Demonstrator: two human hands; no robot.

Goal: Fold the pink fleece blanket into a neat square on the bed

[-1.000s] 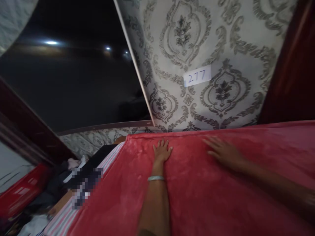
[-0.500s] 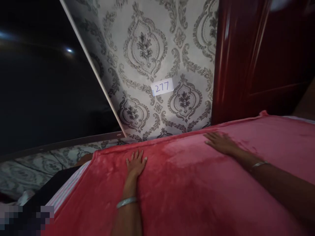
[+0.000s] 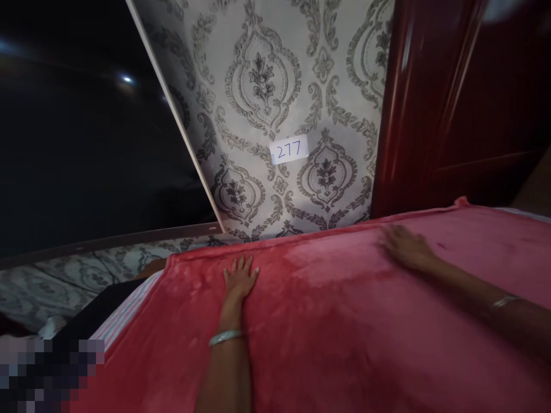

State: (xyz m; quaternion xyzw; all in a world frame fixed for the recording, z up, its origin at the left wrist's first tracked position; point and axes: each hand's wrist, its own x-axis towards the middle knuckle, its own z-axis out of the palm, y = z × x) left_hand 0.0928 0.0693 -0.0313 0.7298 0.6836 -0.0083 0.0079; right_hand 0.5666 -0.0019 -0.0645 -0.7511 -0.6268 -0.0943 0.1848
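One red-pink plush blanket (image 3: 310, 344), spread out; lies beneath both hands, far edge just beyond the left fingertips. One wall in grey-and-white damask paper (image 3: 262, 123), behind the blanket. One black glossy flat screen with a pale edge strip (image 3: 86, 143), at left. One dark red polished wooden panel (image 3: 426, 115), at right. Two forearms, reaching forward over the blanket, left (image 3: 228, 373) nearly straight ahead, right (image 3: 469, 292) slanting inward from the right side. One striped pastel cloth (image 3: 129, 312), showing along the blanket's left edge. Two hands, well apart: left hand (image 3: 240, 279), palm down on the blanket, fingers fanned, grip wide; right hand (image 3: 407, 248), palm down, blurred, fingers extended, grip wide; cannot tell whether it presses or skims. One white paper label (image 3: 289, 149), marked "277", on the wall. Two bangles, one per wrist: pale grey-green (image 3: 226, 337), left; silver-toned (image 3: 507, 300), right.
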